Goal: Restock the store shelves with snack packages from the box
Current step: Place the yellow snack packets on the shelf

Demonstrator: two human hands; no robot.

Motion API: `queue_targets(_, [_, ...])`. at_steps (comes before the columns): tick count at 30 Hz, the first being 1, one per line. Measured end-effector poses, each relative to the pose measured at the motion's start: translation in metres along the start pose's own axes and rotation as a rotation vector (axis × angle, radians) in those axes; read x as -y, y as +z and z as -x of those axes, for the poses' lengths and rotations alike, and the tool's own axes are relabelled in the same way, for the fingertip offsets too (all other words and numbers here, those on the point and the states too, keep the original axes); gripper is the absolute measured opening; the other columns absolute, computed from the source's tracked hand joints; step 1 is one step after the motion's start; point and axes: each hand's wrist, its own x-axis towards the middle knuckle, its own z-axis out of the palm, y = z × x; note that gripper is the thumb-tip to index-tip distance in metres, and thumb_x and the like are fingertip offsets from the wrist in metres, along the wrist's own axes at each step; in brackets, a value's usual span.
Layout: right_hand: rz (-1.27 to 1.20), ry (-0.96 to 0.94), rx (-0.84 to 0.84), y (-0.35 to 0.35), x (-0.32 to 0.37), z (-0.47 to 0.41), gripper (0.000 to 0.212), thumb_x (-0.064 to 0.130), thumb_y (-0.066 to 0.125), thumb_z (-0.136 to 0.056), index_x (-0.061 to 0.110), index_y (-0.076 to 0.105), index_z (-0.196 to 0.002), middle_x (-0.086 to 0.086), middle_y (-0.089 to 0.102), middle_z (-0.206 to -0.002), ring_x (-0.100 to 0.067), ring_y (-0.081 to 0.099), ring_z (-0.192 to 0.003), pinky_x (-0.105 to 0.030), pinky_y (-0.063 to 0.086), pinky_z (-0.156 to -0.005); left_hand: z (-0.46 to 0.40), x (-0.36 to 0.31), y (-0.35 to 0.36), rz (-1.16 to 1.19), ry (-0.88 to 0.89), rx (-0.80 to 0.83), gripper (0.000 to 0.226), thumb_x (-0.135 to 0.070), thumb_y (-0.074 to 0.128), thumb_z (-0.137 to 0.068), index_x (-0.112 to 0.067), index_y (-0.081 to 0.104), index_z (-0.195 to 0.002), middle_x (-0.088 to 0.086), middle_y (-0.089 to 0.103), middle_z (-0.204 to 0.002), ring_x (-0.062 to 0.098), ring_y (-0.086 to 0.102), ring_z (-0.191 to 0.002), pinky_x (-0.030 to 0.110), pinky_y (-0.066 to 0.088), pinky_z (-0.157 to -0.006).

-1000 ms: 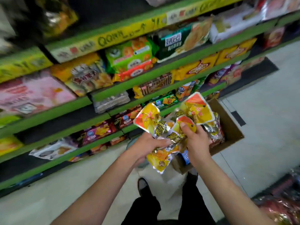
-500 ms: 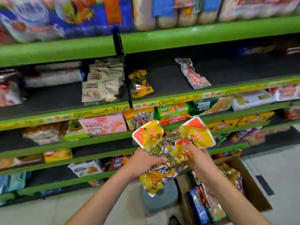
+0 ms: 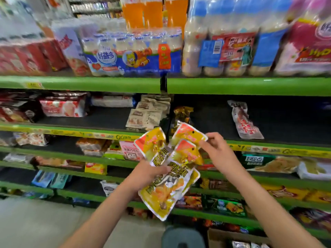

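Two bare forearms reach into view from the bottom of the frame, with no sleeve, watch, bracelet or glove visible on either. The left hand (image 3: 150, 173) and the right hand (image 3: 219, 152) wear no rings. Fingernails on the right hand look short and unpainted.

We hold the snack packages (image 3: 170, 169) between the left hand (image 3: 148, 173) and the right hand (image 3: 219, 153), in front of the shelves (image 3: 250, 86). The bottle packs (image 3: 132, 52) stand on the top shelf. The box (image 3: 223, 236) lies below, near right.
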Motion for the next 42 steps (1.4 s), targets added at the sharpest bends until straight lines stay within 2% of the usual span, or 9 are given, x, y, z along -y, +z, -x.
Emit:
queue_targets(5, [0.32, -0.096, -0.058, -0.001, 0.027, -0.07, 0.019, 0.04, 0.062, -0.094, 0.026, 0.059, -0.105, 0.005, 0.067, -0.102, -0.015, 0.065, -0.09, -0.036, 0.054, -0.079, -0.002, 0.008, -0.043, 0.057, -0.1, -0.24, 0.072, -0.052, 0.087, -0.06, -0.03, 0.062, -0.124, -0.013, 0.072, -0.119, 0.012, 0.068, -0.108, 0.04, 0.051, -0.098])
queue_targets(9, [0.737, 0.027, 0.029, 0.025, 0.039, -0.134, 0.067, 0.058, 0.054, -0.093, 0.014, 0.046, -0.142, -0.011, 0.057, -0.14, -0.031, 0.054, -0.126, -0.035, 0.046, -0.099, -0.009, 0.007, -0.061, 0.073, -0.166, -0.339, 0.11, -0.065, 0.083, -0.047, -0.021, 0.051, -0.142, -0.005, 0.056, -0.141, 0.023, 0.054, -0.128, 0.044, 0.041, -0.107])
queue_targets(13, [0.873, 0.137, 0.082, 0.053, 0.03, -0.164, 0.092, 0.064, 0.06, -0.087, 0.008, 0.026, -0.151, -0.016, 0.049, -0.147, -0.035, 0.05, -0.131, -0.037, 0.046, -0.1, -0.023, 0.003, -0.076, 0.09, -0.163, -0.381, 0.113, -0.067, 0.081, -0.045, -0.02, 0.05, -0.143, -0.002, 0.057, -0.14, 0.026, 0.052, -0.129, 0.048, 0.036, -0.112])
queue_targets(18, [0.609, 0.156, 0.067, 0.058, 0.015, -0.18, 0.059, 0.026, 0.083, -0.078, 0.015, 0.057, -0.129, -0.011, 0.064, -0.127, -0.027, 0.062, -0.113, -0.03, 0.05, -0.088, -0.037, 0.006, -0.085, 0.112, -0.197, -0.375, 0.099, -0.061, 0.082, -0.053, -0.02, 0.05, -0.138, -0.012, 0.057, -0.128, 0.024, 0.05, -0.127, 0.043, 0.037, -0.105])
queue_targets(25, [-0.125, 0.214, -0.001, 0.022, 0.027, -0.145, 0.026, 0.007, 0.077, -0.082, 0.009, 0.066, -0.105, -0.004, 0.074, -0.087, -0.013, 0.069, -0.065, -0.025, 0.049, -0.045, -0.05, 0.008, -0.09, 0.132, -0.157, -0.322, 0.03, -0.042, 0.084, -0.073, -0.043, 0.058, -0.089, -0.043, 0.064, -0.073, -0.02, 0.061, -0.069, 0.021, 0.038, -0.071])
queue_targets(32, [-0.429, 0.292, 0.08, 0.02, 0.004, -0.046, 0.019, 0.022, 0.058, -0.098, 0.015, 0.075, -0.097, -0.006, 0.076, -0.094, -0.022, 0.072, -0.077, -0.036, 0.056, -0.055, -0.056, 0.008, -0.072, 0.177, -0.221, -0.339, 0.107, -0.063, 0.083, -0.047, -0.024, 0.05, -0.141, -0.014, 0.061, -0.12, 0.01, 0.057, -0.106, 0.037, 0.036, -0.093])
queue_targets(35, [-0.343, 0.327, 0.01, 0.025, -0.017, -0.022, 0.018, 0.026, 0.061, -0.096, 0.024, 0.079, -0.095, 0.002, 0.077, -0.105, -0.013, 0.071, -0.097, -0.035, 0.05, -0.089, -0.056, 0.013, -0.059, 0.168, -0.232, -0.358, 0.089, -0.06, 0.084, -0.047, -0.029, 0.058, -0.126, -0.014, 0.065, -0.115, 0.014, 0.058, -0.108, 0.036, 0.039, -0.09])
queue_targets(39, [-0.35, 0.353, -0.019, 0.023, -0.032, -0.006, 0.016, 0.029, 0.064, -0.092, 0.024, 0.078, -0.099, 0.003, 0.075, -0.114, -0.015, 0.065, -0.116, -0.043, 0.043, -0.108, -0.051, 0.018, -0.042, 0.187, -0.245, -0.306, 0.045, -0.05, 0.088, -0.058, -0.032, 0.066, -0.093, -0.023, 0.067, -0.093, 0.004, 0.062, -0.091, 0.027, 0.047, -0.071])
queue_targets(42, [-0.334, 0.344, -0.014, 0.011, -0.038, 0.002, 0.017, 0.03, 0.063, -0.094, 0.023, 0.077, -0.103, 0.004, 0.073, -0.117, -0.017, 0.061, -0.121, -0.048, 0.039, -0.114, -0.047, 0.019, -0.033, 0.202, -0.216, -0.315, 0.045, -0.043, 0.085, -0.066, -0.03, 0.069, -0.106, -0.014, 0.07, -0.106, 0.012, 0.065, -0.099, 0.03, 0.049, -0.081])
